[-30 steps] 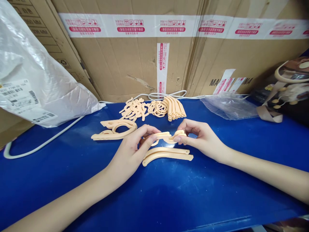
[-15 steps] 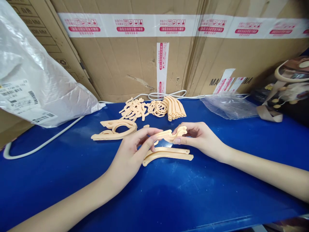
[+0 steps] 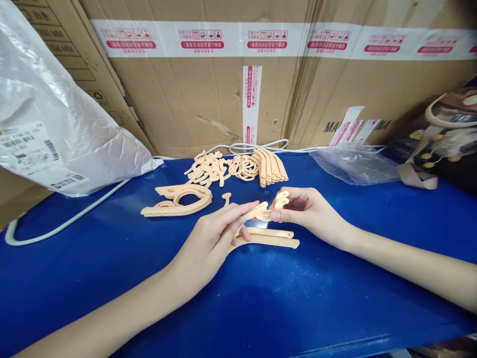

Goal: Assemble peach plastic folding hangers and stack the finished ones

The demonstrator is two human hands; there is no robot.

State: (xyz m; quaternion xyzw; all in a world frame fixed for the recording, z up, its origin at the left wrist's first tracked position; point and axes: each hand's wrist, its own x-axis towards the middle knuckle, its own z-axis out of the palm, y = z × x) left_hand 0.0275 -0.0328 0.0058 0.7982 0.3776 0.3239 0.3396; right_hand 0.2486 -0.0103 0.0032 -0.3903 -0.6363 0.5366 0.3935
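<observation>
Head view. Left hand (image 3: 219, 228): fingers narrowed, pinching a pale jointed piece (image 3: 261, 208). Right hand (image 3: 307, 209): thumb and fingertips closed on its other end. Piece held between the hands, above the blue table (image 3: 298, 308). Curved strips (image 3: 272, 239) lie under it, partly hidden by the left hand. Beyond: piled parts (image 3: 208, 169), then cardboard (image 3: 186, 99) bounding the back. Blue surface runs wide from the strips toward the near edge, visible lower right.

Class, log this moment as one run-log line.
Left hand: pinching cream curved piece | right hand: pinching cream hooked piece | two curved strips: on blue table, partly hidden by left hand | stacked strips: farther back
</observation>
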